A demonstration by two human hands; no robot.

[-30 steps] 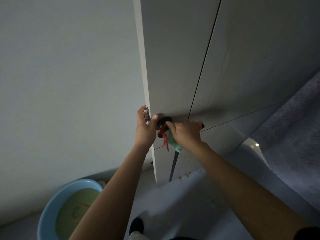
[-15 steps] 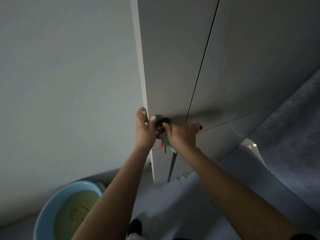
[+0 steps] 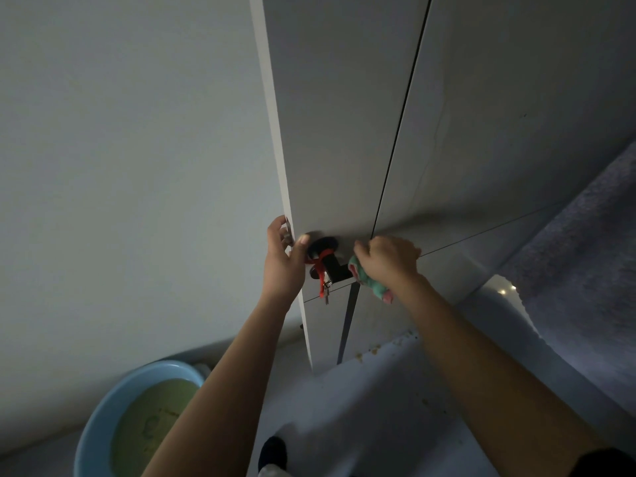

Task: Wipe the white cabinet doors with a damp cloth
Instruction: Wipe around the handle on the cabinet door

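Left hand (image 3: pixel 281 259): the fingers curl around the left edge of the open cabinet door (image 3: pixel 337 132), with the thumb lying on the door face. The grip sits just at 9 o'clock from the black door handle (image 3: pixel 327 258).

Right hand (image 3: pixel 387 259): the fingers are curled tight around a bunched green cloth (image 3: pixel 370 287). One end of the cloth, with a pink patch, sticks out below the palm toward 6 o'clock. The knuckles lie against the door face just at 3 o'clock from the handle, near the dark vertical gap between this door and the next door (image 3: pixel 516 115).

Handle: a red string (image 3: pixel 321 270) is tied around it, and small keys (image 3: pixel 327 296) hang from the string toward 6 o'clock.

Surface: the doors are white and flat; a horizontal seam runs across them at hand level.

Room: a plain wall (image 3: pixel 120 166) fills the 9 o'clock side. A blue basin (image 3: pixel 99 428) of cloudy yellowish water stands on the pale floor (image 3: pixel 361 407) at 7 o'clock. Small crumbs lie on the floor at the cabinet base. A dark grey textured surface occupies the 3 o'clock edge.
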